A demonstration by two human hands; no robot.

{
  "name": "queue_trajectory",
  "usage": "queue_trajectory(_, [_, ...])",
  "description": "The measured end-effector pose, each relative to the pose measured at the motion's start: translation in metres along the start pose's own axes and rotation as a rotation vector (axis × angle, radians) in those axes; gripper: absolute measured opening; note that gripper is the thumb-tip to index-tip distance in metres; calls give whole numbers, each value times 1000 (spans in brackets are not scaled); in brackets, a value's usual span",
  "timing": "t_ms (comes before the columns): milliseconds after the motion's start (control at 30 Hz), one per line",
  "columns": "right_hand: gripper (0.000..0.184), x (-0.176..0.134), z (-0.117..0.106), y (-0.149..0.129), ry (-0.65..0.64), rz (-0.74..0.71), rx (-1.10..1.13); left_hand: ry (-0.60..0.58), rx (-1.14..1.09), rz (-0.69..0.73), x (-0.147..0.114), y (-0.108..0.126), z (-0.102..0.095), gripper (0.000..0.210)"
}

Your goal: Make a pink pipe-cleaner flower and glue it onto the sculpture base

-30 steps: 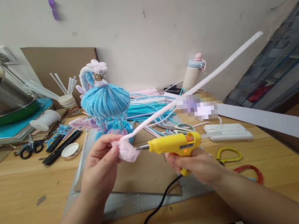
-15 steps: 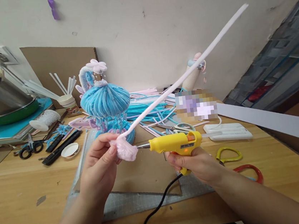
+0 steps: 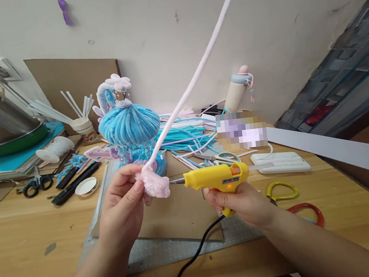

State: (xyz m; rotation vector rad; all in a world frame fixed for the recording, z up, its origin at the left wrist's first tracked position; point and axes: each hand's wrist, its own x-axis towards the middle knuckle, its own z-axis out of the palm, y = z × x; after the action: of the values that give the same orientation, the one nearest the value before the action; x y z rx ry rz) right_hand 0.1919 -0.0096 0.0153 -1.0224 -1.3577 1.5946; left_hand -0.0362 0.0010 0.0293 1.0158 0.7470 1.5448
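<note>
Between thumb and fingers, my left hand (image 3: pixel 124 198) pinches a pale pink fuzzy bundle of coiled pipe cleaner (image 3: pixel 156 184). A long pale pink pipe cleaner (image 3: pixel 194 81) sticks up from it, slanting to the upper right past the frame's top. My right hand (image 3: pixel 238 199) grips a yellow glue gun (image 3: pixel 215 177) by its handle, an orange light glowing on it. Its metal nozzle touches or nearly touches the bundle's right side. Behind my left hand stands a blue pipe-cleaner piece (image 3: pixel 129 124) with a domed top and a white flower above.
Cardboard (image 3: pixel 180 219) lies on a grey cutting mat (image 3: pixel 145 261) under my hands. Blue and pink pipe cleaners (image 3: pixel 184 136) are heaped behind. Red-and-yellow-handled scissors (image 3: pixel 282 189) and a white power bank (image 3: pixel 279 163) sit right; black scissors (image 3: pixel 38 184) lie left. The gun's black cord (image 3: pixel 194 255) runs toward me.
The long pipe cleaner has swung up and leftward, standing steeper. The bundle has turned slightly in my left hand. My right hand and the glue gun have barely moved.
</note>
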Motion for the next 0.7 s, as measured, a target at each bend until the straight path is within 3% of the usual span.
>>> queue_trajectory(700, [40, 0, 2, 1, 10, -8, 72, -31, -92, -1, 1, -1, 1, 24])
